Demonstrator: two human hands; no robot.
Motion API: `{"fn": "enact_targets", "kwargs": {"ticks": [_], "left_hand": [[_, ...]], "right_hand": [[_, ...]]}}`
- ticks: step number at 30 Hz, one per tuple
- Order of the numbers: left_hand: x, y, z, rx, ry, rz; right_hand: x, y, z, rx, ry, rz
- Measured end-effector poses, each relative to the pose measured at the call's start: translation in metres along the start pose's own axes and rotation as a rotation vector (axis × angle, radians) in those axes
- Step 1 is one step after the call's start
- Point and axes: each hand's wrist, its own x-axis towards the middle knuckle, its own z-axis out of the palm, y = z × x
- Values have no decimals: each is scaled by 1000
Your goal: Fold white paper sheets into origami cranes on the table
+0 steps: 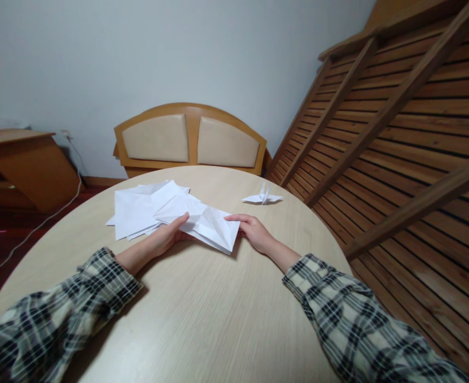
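Item: folded paper (214,226), white, creased into a broad angular shape with several raised facets, lying near the middle of the table (202,319), towards its far half. Left hand (165,239): at the paper's left edge, thumb laid over the top surface, remaining fingers tucked beneath, pinching that edge. Right hand (253,230): palm down on the table, fingertips touching the paper's right corner; impossible to tell whether pinching or merely resting against it. Both forearms in plaid sleeves (78,298), dark and pale check, reaching in from the near edge. Adjacent: loose stack of white sheets (134,213), fanned untidily, just left of and behind the folded paper, partly overlapped by it. Further right, well apart from both hands: finished paper crane (263,197), white, wings spread, standing near the table's far right rim. Table round, pale wood-grain top. Behind the table: padded wooden backrest (190,141), curved top rail, two beige cushioned panels. Right of the view: slatted wooden frame (398,138), brown, leaning at a slant against the wall, crossed by heavier battens. Far left: low wooden cabinet (23,162), light brown, with a pale cable (39,223) trailing down from the wall and across the dark red floor. Backdrop: plain whitish wall.
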Motion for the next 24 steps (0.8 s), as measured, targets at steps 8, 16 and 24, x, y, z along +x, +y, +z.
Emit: {"fn": "enact_targets", "kwargs": {"ticks": [8,16,24], "left_hand": [[6,5,1,-64,176,13],[-2,5,7,137,167,1],[-3,-2,-3,500,81,80]], "right_hand": [[-7,-6,-8,-60,-202,-43],[-7,-11,-6,12,-101,62],[-6,-7,3,-91,-236,41]]}}
